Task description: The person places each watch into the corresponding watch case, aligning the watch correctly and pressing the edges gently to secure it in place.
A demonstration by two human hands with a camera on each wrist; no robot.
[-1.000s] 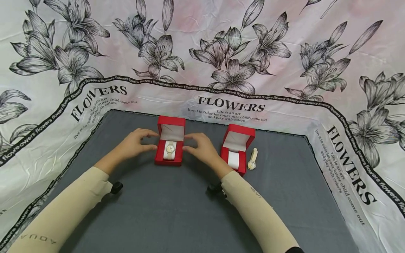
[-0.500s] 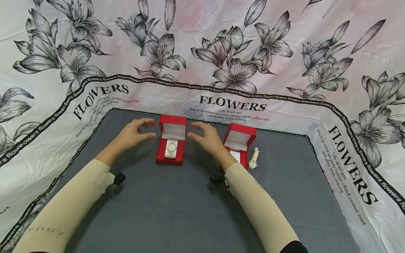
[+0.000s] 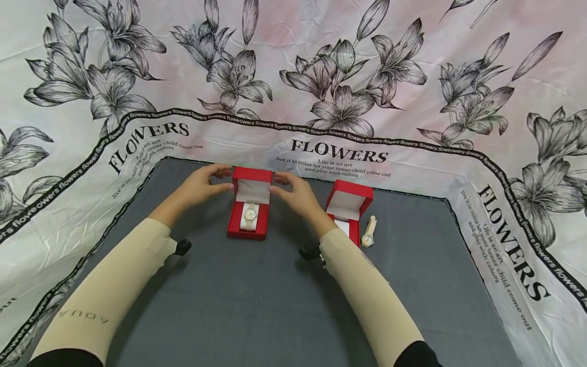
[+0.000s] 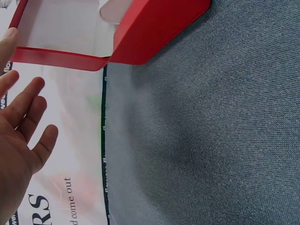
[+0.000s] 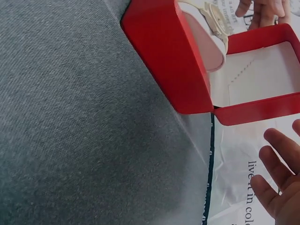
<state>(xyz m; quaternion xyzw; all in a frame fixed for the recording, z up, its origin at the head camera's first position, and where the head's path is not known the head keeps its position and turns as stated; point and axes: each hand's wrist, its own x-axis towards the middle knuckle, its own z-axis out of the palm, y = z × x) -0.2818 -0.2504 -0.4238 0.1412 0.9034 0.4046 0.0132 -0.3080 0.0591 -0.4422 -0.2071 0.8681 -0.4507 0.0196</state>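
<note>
A red box [image 3: 235, 222] stands with its lid [image 3: 253, 175] raised, showing a pale lining. Inside it, a light-strapped wristwatch [image 3: 249, 214] is wrapped round a white cushion [image 3: 243, 223]. My left hand [image 3: 197, 187] is at the lid's left side, fingers loosely bent. In the left wrist view its thumb [image 4: 8, 42] overlaps the lid's edge; whether it touches cannot be told. At the lid's right side is my right hand [image 3: 300, 199], its fingers spread and relaxed; the right wrist view shows these fingers [image 5: 276, 164] apart from the lid. Neither hand grips anything.
To the right, a second red box [image 3: 354, 232] stands open, partly hidden by my right wrist, with a white cushion [image 3: 341, 224] inside. Beside it a second wristwatch [image 3: 369, 232] lies on the grey cloth [image 3: 257, 306]. A flower-printed sheet [image 3: 257, 137] borders the grey area.
Both hands have risen from the sides of the left box's base to its lid. They first drew apart from the box, then came closer at the lid. The boxes and watches stay put.
</note>
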